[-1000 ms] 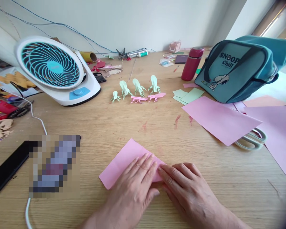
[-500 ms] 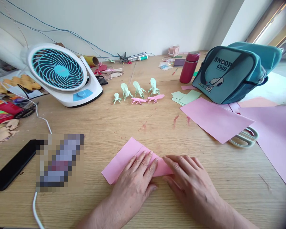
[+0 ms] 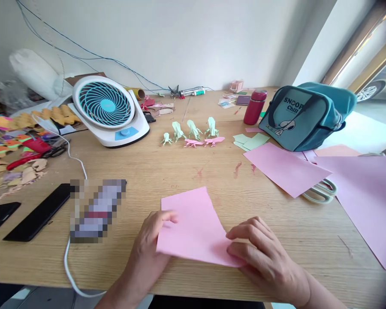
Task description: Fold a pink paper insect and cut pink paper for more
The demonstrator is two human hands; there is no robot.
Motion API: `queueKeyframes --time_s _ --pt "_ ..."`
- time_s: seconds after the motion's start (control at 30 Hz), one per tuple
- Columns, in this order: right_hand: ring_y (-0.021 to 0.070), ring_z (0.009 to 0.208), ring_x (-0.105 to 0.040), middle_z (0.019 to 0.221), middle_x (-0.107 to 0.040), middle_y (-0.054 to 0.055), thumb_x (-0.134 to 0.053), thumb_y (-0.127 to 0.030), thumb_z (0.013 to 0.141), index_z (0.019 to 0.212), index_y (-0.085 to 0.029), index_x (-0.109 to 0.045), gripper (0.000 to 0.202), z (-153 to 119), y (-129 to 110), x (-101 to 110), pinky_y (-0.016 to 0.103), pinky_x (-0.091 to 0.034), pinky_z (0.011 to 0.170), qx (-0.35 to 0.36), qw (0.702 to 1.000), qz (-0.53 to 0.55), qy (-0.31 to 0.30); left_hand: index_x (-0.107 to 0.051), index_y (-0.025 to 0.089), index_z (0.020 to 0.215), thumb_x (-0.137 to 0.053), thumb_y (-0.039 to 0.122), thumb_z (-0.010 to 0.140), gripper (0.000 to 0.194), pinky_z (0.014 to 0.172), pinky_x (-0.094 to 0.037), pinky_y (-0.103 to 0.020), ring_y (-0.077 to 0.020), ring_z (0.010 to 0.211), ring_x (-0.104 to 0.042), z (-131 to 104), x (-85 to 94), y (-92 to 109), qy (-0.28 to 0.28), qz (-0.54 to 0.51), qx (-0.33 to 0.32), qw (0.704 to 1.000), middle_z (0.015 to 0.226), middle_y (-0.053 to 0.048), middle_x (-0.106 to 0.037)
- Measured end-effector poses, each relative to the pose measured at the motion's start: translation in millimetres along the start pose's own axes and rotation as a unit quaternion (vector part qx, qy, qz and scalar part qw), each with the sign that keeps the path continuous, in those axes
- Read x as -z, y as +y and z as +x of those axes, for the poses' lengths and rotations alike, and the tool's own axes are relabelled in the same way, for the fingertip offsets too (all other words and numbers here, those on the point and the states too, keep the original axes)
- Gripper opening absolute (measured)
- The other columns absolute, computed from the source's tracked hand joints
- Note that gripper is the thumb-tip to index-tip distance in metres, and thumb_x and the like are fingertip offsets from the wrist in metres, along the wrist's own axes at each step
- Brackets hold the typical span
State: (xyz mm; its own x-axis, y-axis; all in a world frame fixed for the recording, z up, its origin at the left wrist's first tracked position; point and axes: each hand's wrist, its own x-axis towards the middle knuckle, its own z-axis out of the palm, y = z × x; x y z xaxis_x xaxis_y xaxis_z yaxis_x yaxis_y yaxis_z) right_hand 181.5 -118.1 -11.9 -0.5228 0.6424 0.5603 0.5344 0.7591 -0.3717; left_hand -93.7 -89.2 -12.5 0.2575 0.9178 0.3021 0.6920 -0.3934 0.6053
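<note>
Between my hands a sheet of pink paper (image 3: 193, 225) is held up off the wooden table, its near edge tilted toward me. My left hand (image 3: 152, 240) grips the paper's left edge, thumb on top and the other fingers hidden beneath. At the right corner, my right hand (image 3: 265, 257) pinches the paper between fingers and thumb. Beyond the sheet stand several folded pale green paper figures (image 3: 193, 130), with two pink folded figures (image 3: 214, 140) just in front of them.
To the right lie pink sheets (image 3: 284, 169), light green paper pieces (image 3: 257, 141) and scissors handles (image 3: 323, 191). A red flask (image 3: 255, 107) and a teal bag (image 3: 297, 118) stand behind. On the left are a fan (image 3: 111, 111), a white cable (image 3: 67, 270) and a black flat object (image 3: 40, 214).
The pink paper, pressed flat and folded on the table before, is now lifted and opened out. My left hand has moved to its left edge. The view has shifted.
</note>
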Motion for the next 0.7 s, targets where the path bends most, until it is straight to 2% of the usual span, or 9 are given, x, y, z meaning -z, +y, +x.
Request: queueKeyframes --time_s 0.03,0.07,0.13,0.2,0.3,0.4,0.5,0.6,0.7 --pt "0.0188 0.084 -0.058 0.100 -0.065 0.010 -0.041 -0.011 0.095 0.094 -0.016 -0.060 0.020 -1 -1 0 0.036 -0.044 0.076 0.033 0.999 -0.001 0.000 -0.060 0.022 0.096 -0.050 0.024 0.091 0.011 0.087 -0.052 -0.035 -0.0229 0.098 -0.066 -3 3.9 -3 -0.027 -0.040 0.005 0.999 0.095 -0.007 -0.069" --pt "0.0194 0.086 -0.059 0.102 -0.066 0.011 -0.040 -0.012 0.096 0.095 -0.016 -0.060 0.020 -1 -2 -1 0.036 -0.044 0.076 0.058 0.998 -0.003 -0.002 -0.061 0.022 0.085 -0.050 0.024 0.090 0.012 0.086 -0.052 -0.035 -0.0227 0.095 -0.066 -5 7.2 -6 -0.049 -0.076 0.007 0.996 0.092 -0.007 -0.070" --pt "0.0201 0.091 -0.060 0.106 -0.067 0.012 -0.042 -0.013 0.096 0.099 -0.015 -0.060 0.018 0 -3 -3 0.036 -0.044 0.078 0.077 0.997 -0.012 -0.020 -0.062 0.022 0.081 -0.052 0.025 0.089 0.013 0.091 -0.051 -0.036 -0.0233 0.100 -0.066 -8 11.6 -9 -0.089 -0.125 0.022 0.988 0.097 -0.008 -0.072" --pt "0.0202 0.093 -0.059 0.110 -0.066 0.012 -0.044 -0.013 0.095 0.107 -0.016 -0.059 0.019 2 -3 -6 0.036 -0.046 0.079 0.058 0.997 -0.027 -0.050 -0.063 0.022 0.083 -0.054 0.025 0.088 0.010 0.097 -0.048 -0.039 -0.0239 0.108 -0.065 -9 13.0 -11 -0.119 -0.150 0.031 0.981 0.106 -0.009 -0.072" --pt "0.0196 0.092 -0.059 0.110 -0.065 0.012 -0.046 -0.010 0.093 0.110 -0.017 -0.059 0.024 4 0 -11 0.036 -0.048 0.079 -0.009 0.996 -0.055 -0.069 -0.062 0.021 0.082 -0.056 0.026 0.085 0.008 0.103 -0.044 -0.042 -0.0248 0.116 -0.062 -8 11.4 -11 -0.157 -0.179 0.029 0.971 0.113 -0.009 -0.072" --pt "0.0183 0.087 -0.059 0.104 -0.064 0.010 -0.045 -0.006 0.091 0.103 -0.017 -0.062 0.024 2 4 -15 0.033 -0.050 0.074 -0.054 0.994 -0.070 -0.063 -0.063 0.022 0.084 -0.057 0.025 0.084 0.007 0.104 -0.044 -0.042 -0.0248 0.116 -0.062 -7 8.8 -9 -0.169 -0.195 0.019 0.966 0.114 -0.009 -0.071" --pt "0.0169 0.082 -0.061 0.101 -0.065 0.009 -0.045 -0.005 0.091 0.100 -0.017 -0.064 0.025 -2 4 -18 0.031 -0.051 0.070 -0.069 0.992 -0.087 -0.060 -0.065 0.022 0.089 -0.055 0.024 0.086 0.010 0.100 -0.047 -0.037 -0.0229 0.111 -0.064 -6 8.0 -6 -0.177 -0.170 -0.003 0.969 0.114 -0.008 -0.071" --pt "0.0178 0.086 -0.064 0.106 -0.066 0.010 -0.047 -0.004 0.089 0.105 -0.018 -0.065 0.028 -4 -1 -20 0.032 -0.053 0.073 -0.074 0.991 -0.087 -0.064 -0.069 0.022 0.096 -0.055 0.023 0.088 0.016 0.101 -0.047 -0.036 -0.0220 0.110 -0.065 -4 8.0 -4 -0.181 -0.134 -0.044 0.973 0.113 -0.007 -0.072" --pt "0.0197 0.093 -0.064 0.115 -0.068 0.012 -0.048 -0.003 0.089 0.113 -0.019 -0.065 0.034 -4 -7 -19 0.035 -0.054 0.078 -0.083 0.993 -0.057 -0.066 -0.072 0.022 0.102 -0.057 0.025 0.089 0.020 0.106 -0.044 -0.041 -0.0227 0.110 -0.067 -4 6.0 -8 -0.165 -0.105 -0.098 0.976 0.111 -0.008 -0.075"
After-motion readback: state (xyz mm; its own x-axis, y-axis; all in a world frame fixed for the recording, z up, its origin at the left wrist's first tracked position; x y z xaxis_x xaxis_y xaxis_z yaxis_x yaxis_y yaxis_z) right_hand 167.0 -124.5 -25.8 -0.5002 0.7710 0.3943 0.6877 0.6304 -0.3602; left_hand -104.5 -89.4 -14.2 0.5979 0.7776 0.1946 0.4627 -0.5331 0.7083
